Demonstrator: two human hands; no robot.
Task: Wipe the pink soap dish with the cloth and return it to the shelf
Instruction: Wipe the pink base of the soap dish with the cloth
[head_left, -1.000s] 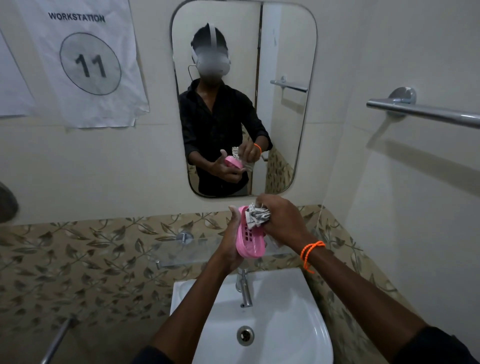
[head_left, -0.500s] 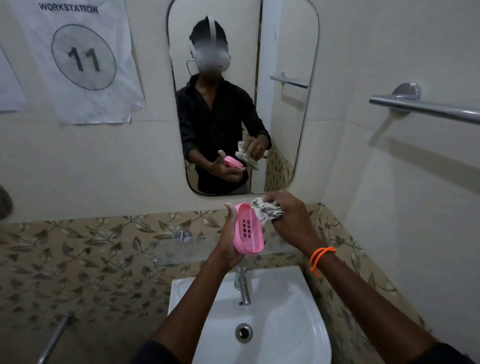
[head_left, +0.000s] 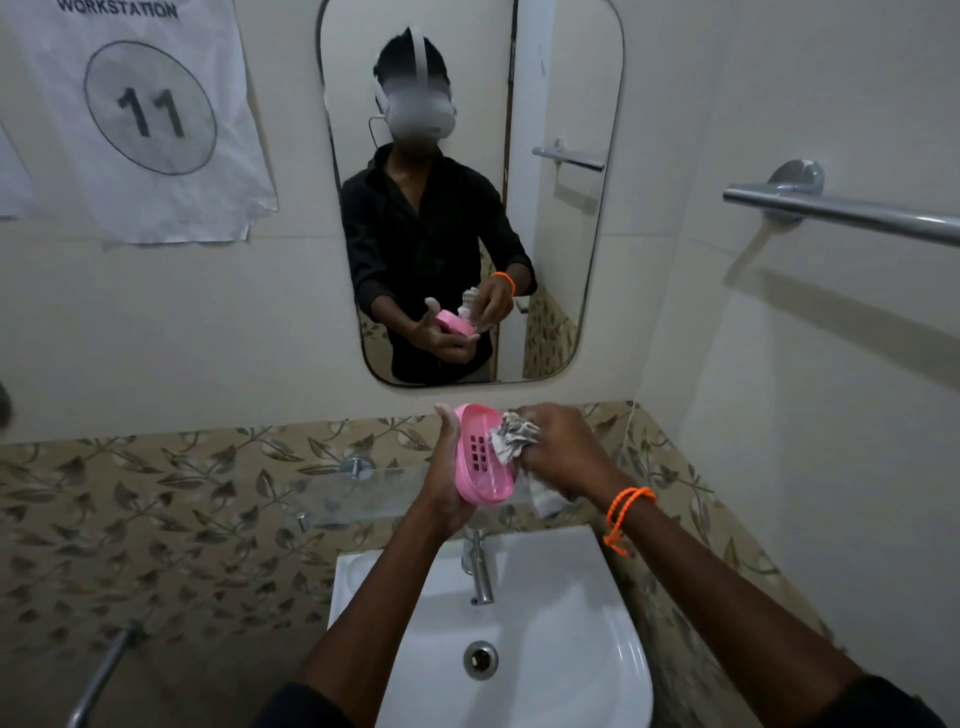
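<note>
Head view: left hand (head_left: 442, 483) cups the pink slotted plastic soap dish (head_left: 480, 457); right hand (head_left: 558, 449) fingers grip the crumpled grey-white cloth (head_left: 511, 435) pressed inside it.

Small tiled bathroom, set up as a numbered recording station.

White ceramic washbasin (head_left: 519, 670) with a round metal drain directly below the left hand (head_left: 447, 483); chrome pillar tap (head_left: 480, 571) just under it. Clear glass shelf (head_left: 358, 493) on chrome brackets beside that hand, against a band of beige leaf-patterned wall tiles (head_left: 156, 519). Rounded frameless wall mirror (head_left: 561, 234) above the hands. Chrome towel rail (head_left: 841, 210) on the cream side wall, up and right of the right hand (head_left: 566, 452). White paper sign (head_left: 150, 114) reading "WORKSTATION 11" taped up and left.
</note>
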